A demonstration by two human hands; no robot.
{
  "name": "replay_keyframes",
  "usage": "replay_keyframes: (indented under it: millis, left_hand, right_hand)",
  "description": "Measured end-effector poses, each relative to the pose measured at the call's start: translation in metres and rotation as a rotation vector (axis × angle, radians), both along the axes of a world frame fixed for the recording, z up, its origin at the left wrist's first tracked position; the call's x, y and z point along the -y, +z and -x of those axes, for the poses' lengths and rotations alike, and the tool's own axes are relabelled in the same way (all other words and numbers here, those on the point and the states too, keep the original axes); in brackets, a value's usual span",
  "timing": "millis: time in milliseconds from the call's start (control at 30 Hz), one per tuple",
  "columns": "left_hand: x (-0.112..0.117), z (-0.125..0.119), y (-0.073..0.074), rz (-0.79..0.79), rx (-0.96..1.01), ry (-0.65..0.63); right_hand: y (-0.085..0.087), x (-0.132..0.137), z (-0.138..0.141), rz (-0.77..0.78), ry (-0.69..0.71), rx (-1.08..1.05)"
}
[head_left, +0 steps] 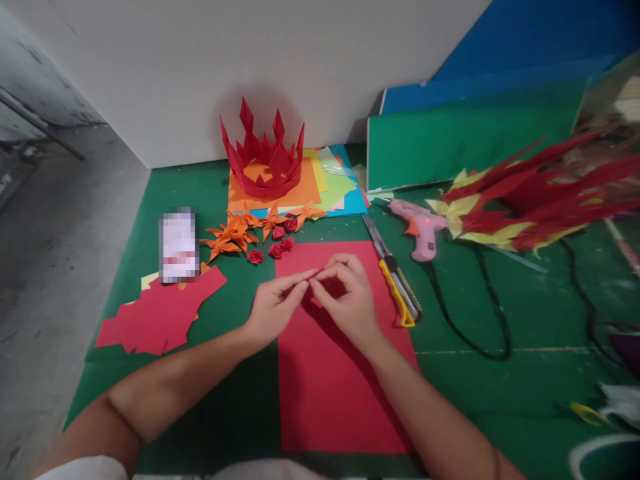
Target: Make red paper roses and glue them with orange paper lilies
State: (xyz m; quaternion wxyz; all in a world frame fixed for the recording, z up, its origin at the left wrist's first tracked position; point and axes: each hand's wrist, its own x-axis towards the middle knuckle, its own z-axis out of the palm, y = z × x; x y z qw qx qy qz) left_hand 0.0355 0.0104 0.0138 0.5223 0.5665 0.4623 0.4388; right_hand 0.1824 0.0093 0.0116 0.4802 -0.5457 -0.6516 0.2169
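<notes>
My left hand and my right hand meet over the top part of a large red paper sheet. Both sets of fingertips are closed in a pinch on a small piece of red paper, mostly hidden by the fingers. Just beyond my hands lie several small red paper roses and several orange paper flowers. A yellow utility knife rests along the sheet's right edge.
A red paper crown stands on coloured paper sheets at the back. Cut red strips lie left, under a blurred phone-like object. To the right are a pink glue gun, its black cord and a red-yellow paper piece.
</notes>
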Motion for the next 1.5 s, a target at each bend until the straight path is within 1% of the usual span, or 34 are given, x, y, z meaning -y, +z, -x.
replay_keyframes:
  millis: [67, 133, 233, 333, 433, 500, 600, 633, 700, 800, 900, 967, 1067, 1133, 1200, 1267, 1333, 1400, 1467, 1500]
  left_hand:
    - [0.0, 0.0, 0.0, 0.02, 0.022, 0.017]
    - [0.0, 0.0, -0.001, 0.055, 0.045, 0.041]
    - [-0.001, 0.0, -0.003, 0.127, 0.064, 0.061]
    - [-0.002, 0.001, -0.003, 0.184, 0.086, 0.056]
    - [-0.003, 0.001, -0.001, 0.174, 0.132, 0.044]
    - [-0.004, 0.002, 0.001, 0.111, 0.151, 0.02]
    - [-0.007, 0.004, 0.003, -0.018, 0.118, 0.011]
    - [-0.007, 0.004, 0.003, -0.034, 0.105, 0.013]
    - [-0.007, 0.005, 0.002, -0.027, 0.094, 0.02]
    - [-0.006, 0.004, -0.001, 0.03, 0.124, 0.044]
    - [-0.004, 0.001, -0.003, 0.087, 0.207, 0.089]
    - [-0.002, -0.001, -0.005, 0.081, 0.241, 0.116]
    - [-0.001, -0.001, -0.006, 0.008, 0.207, 0.115]
    - [0.0, 0.001, -0.006, -0.061, 0.127, 0.078]
    - [-0.001, 0.002, -0.005, -0.169, -0.003, 0.05]
    - [-0.001, 0.004, -0.004, -0.311, -0.139, 0.055]
    - [0.0, 0.005, -0.003, -0.442, -0.225, 0.046]
    - [0.001, 0.006, -0.001, -0.521, -0.254, -0.039]
    - [0.002, 0.006, 0.0, -0.542, -0.256, -0.145]
    - [0.002, 0.006, 0.0, -0.533, -0.251, -0.176]
  right_hand:
    - [0.0, 0.0, 0.0, 0.003, -0.01, -0.029]
    - [-0.001, 0.0, 0.001, 0.024, 0.023, -0.111]
    - [-0.004, 0.001, 0.002, 0.124, 0.087, -0.252]
    - [-0.006, 0.002, 0.003, 0.207, 0.098, -0.313]
    - [-0.006, 0.002, 0.003, 0.239, 0.093, -0.368]
    - [-0.006, 0.001, 0.003, 0.262, 0.1, -0.392]
    - [-0.003, 0.001, 0.002, 0.275, 0.112, -0.374]
    - [-0.002, 0.002, 0.002, 0.259, 0.11, -0.348]
    - [0.001, 0.003, 0.001, 0.194, 0.106, -0.261]
    - [0.005, 0.005, 0.0, 0.116, 0.119, -0.129]
    - [0.007, 0.006, 0.0, 0.123, 0.143, -0.078]
    - [0.008, 0.006, 0.001, 0.139, 0.148, -0.065]
    - [0.008, 0.006, 0.002, 0.152, 0.161, -0.056]
    - [0.008, 0.006, 0.002, 0.151, 0.178, -0.065]
    - [0.008, 0.005, 0.001, 0.148, 0.175, -0.092]
    - [0.007, 0.005, 0.0, 0.16, 0.146, -0.127]
    - [0.006, 0.004, -0.001, 0.189, 0.109, -0.165]
    - [0.005, 0.003, -0.002, 0.206, 0.072, -0.208]
    - [0.004, 0.002, -0.003, 0.21, 0.055, -0.265]
    - [0.003, 0.002, -0.003, 0.212, 0.062, -0.296]
